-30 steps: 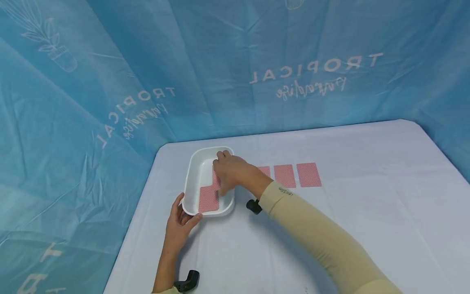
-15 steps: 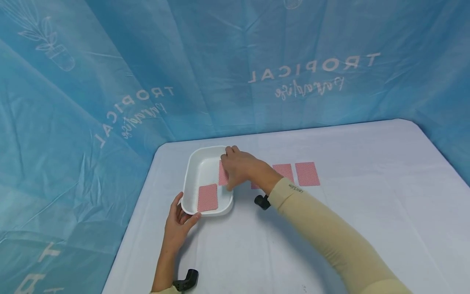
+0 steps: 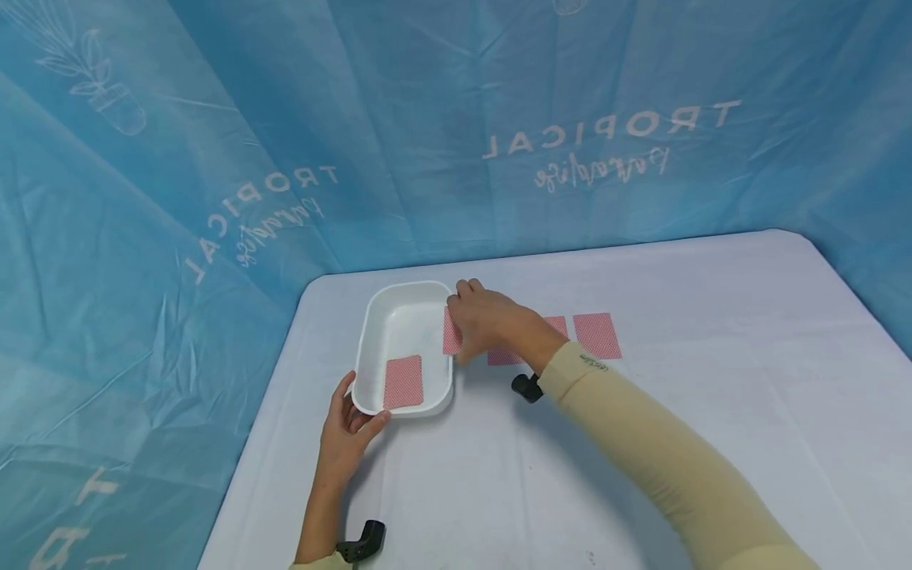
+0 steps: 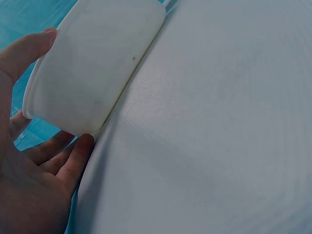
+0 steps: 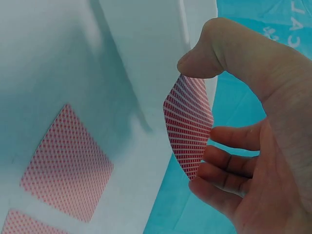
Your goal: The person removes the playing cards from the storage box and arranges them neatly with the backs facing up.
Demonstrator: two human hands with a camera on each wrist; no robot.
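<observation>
My left hand [image 3: 345, 442] grips the near-left corner of a white tray [image 3: 360, 348], thumb at the rim and fingers against the outer wall. One red-patterned playing card [image 3: 403, 381] lies face down in the near part of the tray. My right hand [image 3: 486, 318] pinches another playing card [image 3: 452, 332] over the tray's right rim. In the right wrist view, that held card [image 5: 187, 126] bows between thumb and fingertips, patterned side showing. The left wrist view shows the tray's outer wall [image 4: 97, 63] beside my fingers.
Right of the tray, a row of face-down cards lies on the white tablecloth [image 3: 712, 396]: a far-right card [image 3: 597, 336], a middle card [image 3: 558, 324] and a nearer card [image 3: 503, 356], the latter two partly hidden by my right arm. A blue curtain [image 3: 427, 198] hangs behind.
My right hand has moved rightward with its card, from above the tray's interior to its right rim. The left hand and tray stay almost still.
</observation>
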